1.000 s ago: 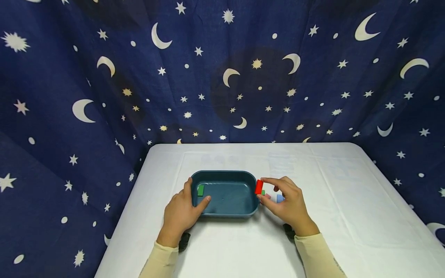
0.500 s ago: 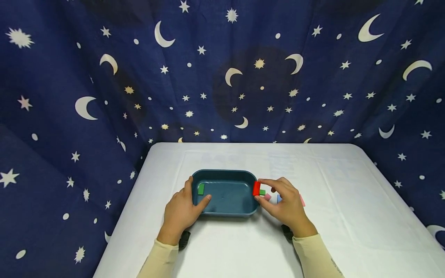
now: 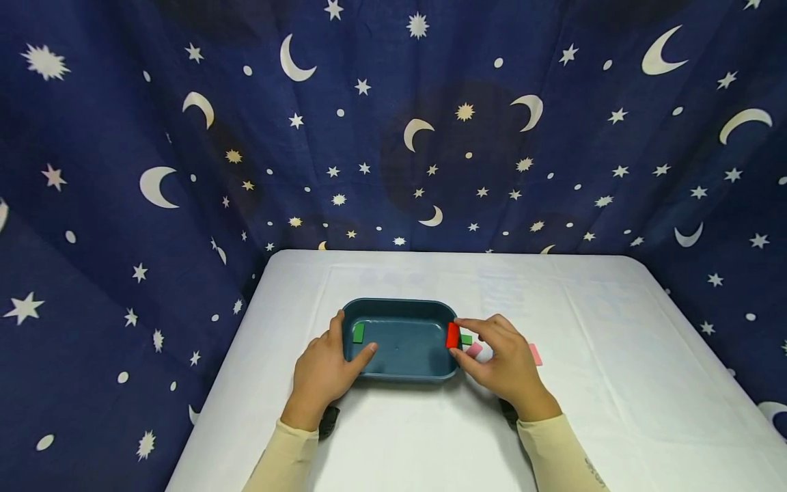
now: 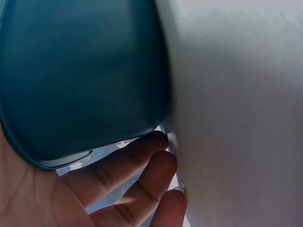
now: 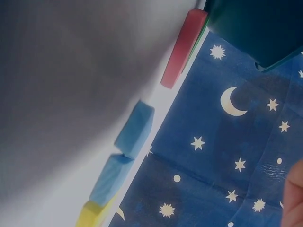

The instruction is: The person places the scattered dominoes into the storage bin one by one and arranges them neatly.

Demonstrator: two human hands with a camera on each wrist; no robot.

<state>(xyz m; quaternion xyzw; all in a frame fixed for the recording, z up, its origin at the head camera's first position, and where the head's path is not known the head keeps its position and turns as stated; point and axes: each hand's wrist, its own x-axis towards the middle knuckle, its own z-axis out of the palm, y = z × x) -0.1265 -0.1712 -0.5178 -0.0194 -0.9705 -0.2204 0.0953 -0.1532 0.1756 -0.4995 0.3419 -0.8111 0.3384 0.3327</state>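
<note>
A dark teal plastic tub stands on the white-covered table. My left hand holds its left end, thumb over the front rim and fingers along the outer wall; the left wrist view shows these fingers beside the tub wall. A green block lies inside at the left. Between thumb and index finger, my right hand pinches a red block upright at the tub's right rim. Only a sliver of the right hand shows in the right wrist view.
Right of the tub lie a green block and a pink block. Another pink block lies beyond the right hand. The right wrist view shows two blue blocks and a yellow block in a row. A star-and-moon curtain surrounds the table.
My right hand has moved a little left with the red block, which now overlaps the tub's right rim. The left hand keeps its hold on the tub.
</note>
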